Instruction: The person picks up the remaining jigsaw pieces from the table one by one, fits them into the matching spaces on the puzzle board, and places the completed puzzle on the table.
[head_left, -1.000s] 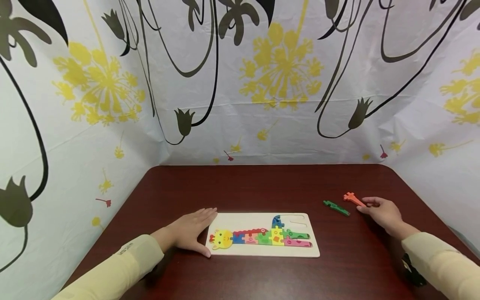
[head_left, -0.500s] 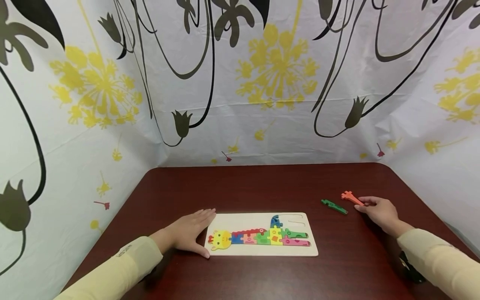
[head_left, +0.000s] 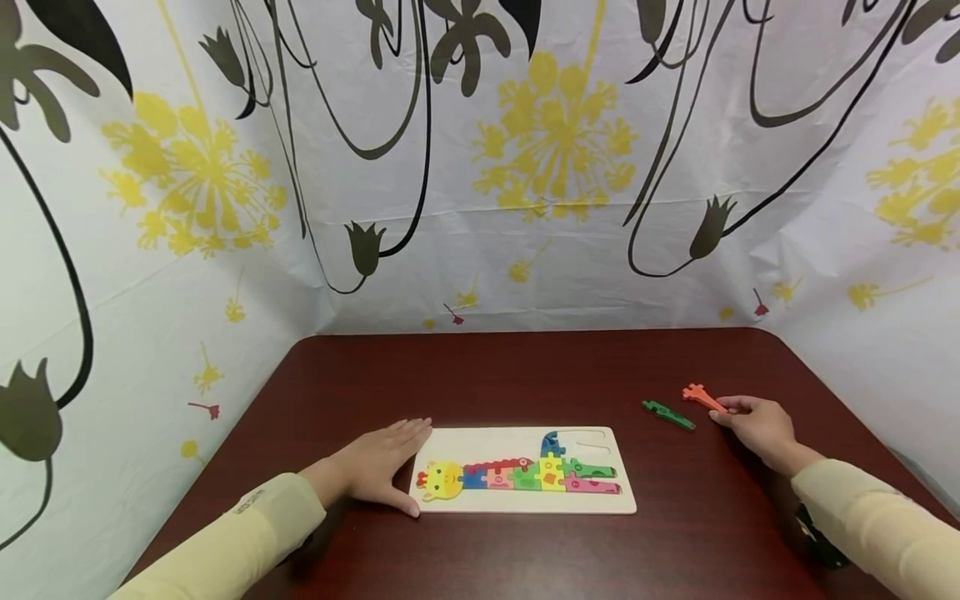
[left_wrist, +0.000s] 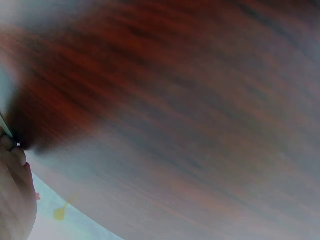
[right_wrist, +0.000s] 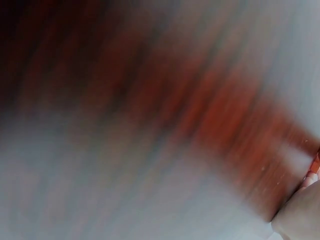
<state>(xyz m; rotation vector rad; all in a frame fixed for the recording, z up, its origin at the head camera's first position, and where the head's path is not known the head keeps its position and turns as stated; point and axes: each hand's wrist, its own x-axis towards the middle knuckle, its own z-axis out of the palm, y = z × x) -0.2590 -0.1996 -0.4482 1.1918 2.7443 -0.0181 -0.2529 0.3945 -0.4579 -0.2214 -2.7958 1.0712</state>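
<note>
A cream puzzle board lies on the table, its giraffe picture made of coloured pieces with a yellow head. One outlined slot at its upper right shows bare wood. My left hand rests with straight fingers along the board's left edge, thumb at the near corner. At the right, my right hand pinches the lower end of an orange puzzle piece between thumb and fingers. Beside it a green puzzle piece lies on the table. In the right wrist view, a bit of the orange piece shows at the edge.
The dark red-brown table has rounded far corners. A white cloth printed with yellow and grey flowers hangs behind it and along both sides. Both wrist views show mostly blurred tabletop.
The head view has shifted very slightly. Both hands, the board and the two loose pieces keep practically the same places, with the right hand still pinching the orange puzzle piece.
</note>
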